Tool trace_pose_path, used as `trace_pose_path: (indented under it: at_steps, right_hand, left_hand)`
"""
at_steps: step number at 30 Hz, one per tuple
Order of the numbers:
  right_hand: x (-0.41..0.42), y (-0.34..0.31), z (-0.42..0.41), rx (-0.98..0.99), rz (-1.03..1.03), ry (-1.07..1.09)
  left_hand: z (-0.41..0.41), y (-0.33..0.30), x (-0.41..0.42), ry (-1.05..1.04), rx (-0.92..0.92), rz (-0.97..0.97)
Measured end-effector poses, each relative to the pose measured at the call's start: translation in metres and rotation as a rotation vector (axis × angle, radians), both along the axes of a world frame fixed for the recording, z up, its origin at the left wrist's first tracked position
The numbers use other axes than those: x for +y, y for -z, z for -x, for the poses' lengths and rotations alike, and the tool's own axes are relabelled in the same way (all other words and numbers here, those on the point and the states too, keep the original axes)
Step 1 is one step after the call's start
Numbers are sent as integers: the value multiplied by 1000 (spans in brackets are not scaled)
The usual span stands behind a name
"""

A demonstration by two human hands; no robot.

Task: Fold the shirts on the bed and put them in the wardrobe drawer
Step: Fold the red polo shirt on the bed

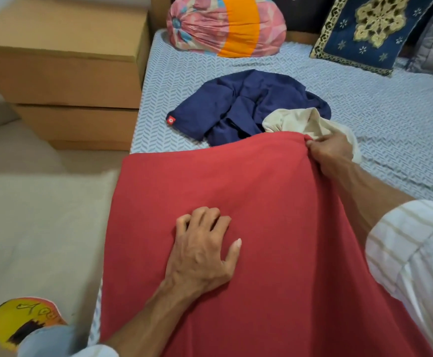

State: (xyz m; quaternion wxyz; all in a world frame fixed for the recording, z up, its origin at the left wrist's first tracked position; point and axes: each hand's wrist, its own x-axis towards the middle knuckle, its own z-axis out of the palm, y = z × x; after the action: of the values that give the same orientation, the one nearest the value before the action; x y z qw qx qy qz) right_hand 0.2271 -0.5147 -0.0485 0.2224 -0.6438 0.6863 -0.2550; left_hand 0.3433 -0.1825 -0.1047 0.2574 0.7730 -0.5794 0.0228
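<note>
A red shirt [274, 202] lies spread over the near part of the bed [390, 130], its left side hanging past the bed's edge. My left hand [205, 251] rests on the middle of it, fingers bent with the tips pressing into the cloth. My right hand [330, 153] pinches the shirt's far right corner. Behind the red shirt a crumpled navy shirt [249, 106] with a small red tag lies on the sheet. A cream shirt [300, 122] lies partly on the navy one and partly behind my right hand.
A wooden bedside unit with drawers [68, 81] stands left of the bed. A pink and orange bolster [225, 24] and a blue patterned cushion [372, 29] lean at the headboard. Beige floor [30, 215] lies at left, with a yellow object [22, 320] at the bottom left.
</note>
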Motion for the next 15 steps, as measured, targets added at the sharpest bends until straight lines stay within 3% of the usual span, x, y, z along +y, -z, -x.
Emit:
trace_pose_path:
  at_steps: [5,8,11,15]
  right_hand:
    - [-12,3,8,52,29,132]
    - [0,-3,3,173,-13,102]
    - [52,-10,-11,348,219,-47]
    - [172,-9,1,289,530,-369]
  left_hand:
    - [0,0,0,2,4,-27]
    - [0,2,-1,4,-3,-39]
    - [0,-2,-2,0,3,-62]
    - [-7,-12,3,89,107,-189]
